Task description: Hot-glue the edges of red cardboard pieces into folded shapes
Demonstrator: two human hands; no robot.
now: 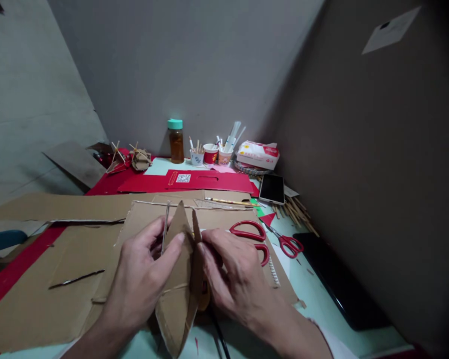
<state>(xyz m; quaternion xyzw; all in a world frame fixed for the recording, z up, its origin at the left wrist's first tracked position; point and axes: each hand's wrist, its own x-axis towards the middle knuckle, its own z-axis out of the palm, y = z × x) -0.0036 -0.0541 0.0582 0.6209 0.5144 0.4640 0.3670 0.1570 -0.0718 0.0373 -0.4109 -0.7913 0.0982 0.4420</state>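
The left hand [145,271] is bare, its thumb ending in a short nail that I can make out from here. The right hand [235,271] is likewise bare; its knuckles form a rounded ridge, and its broad back narrows toward the wrist. The right forearm [290,324] is uncovered up to a sleeve [338,345], which appears as pale fabric finished with a thin dark edge. Beside the left forearm [97,339], a pale sliver [68,350] may be a cuff; too little shows for me to confirm it.
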